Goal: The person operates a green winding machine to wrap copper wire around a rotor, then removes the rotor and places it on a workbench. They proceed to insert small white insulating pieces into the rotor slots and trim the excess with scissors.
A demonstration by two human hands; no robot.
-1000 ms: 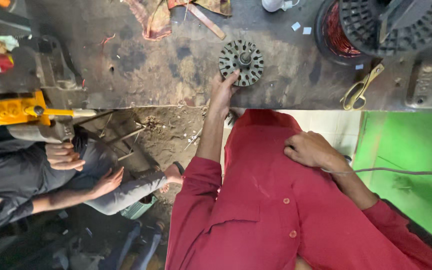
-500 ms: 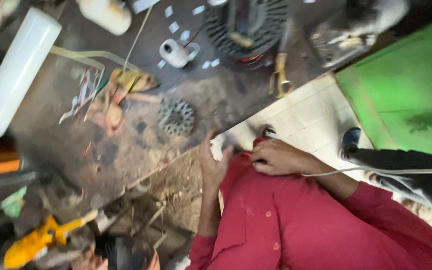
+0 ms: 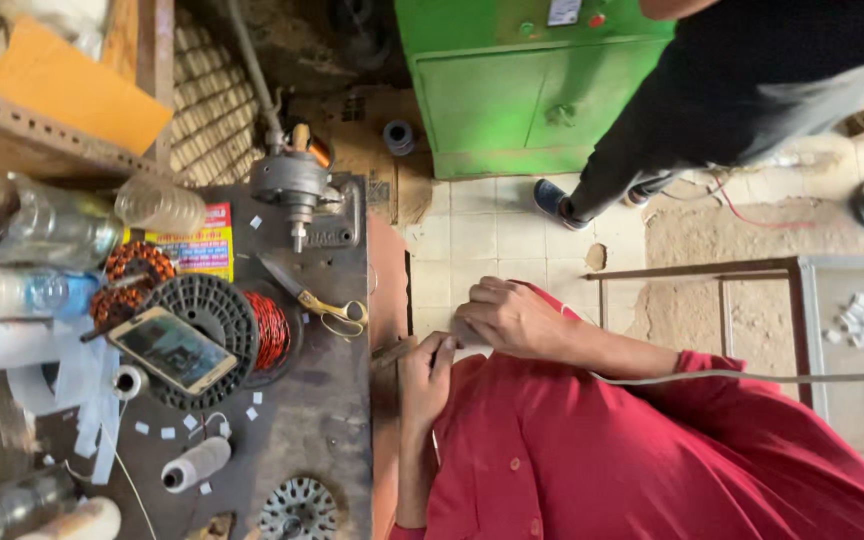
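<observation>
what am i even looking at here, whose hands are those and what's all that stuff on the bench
This is one picture from a camera worn on a person's head, looking down at their own body and hands. The red cloth is their shirt.

Their left hand rests at the edge of the dark worn metal workbench. Their right hand sits just beside it; both seem to meet around something small that I cannot make out.

On the bench lie a black plastic spool of red copper wire with a phone on top, yellow-handled scissors, a white thread cone and a round toothed metal core.

The dark-clothed legs by the green metal cabinet belong to someone else.
</observation>
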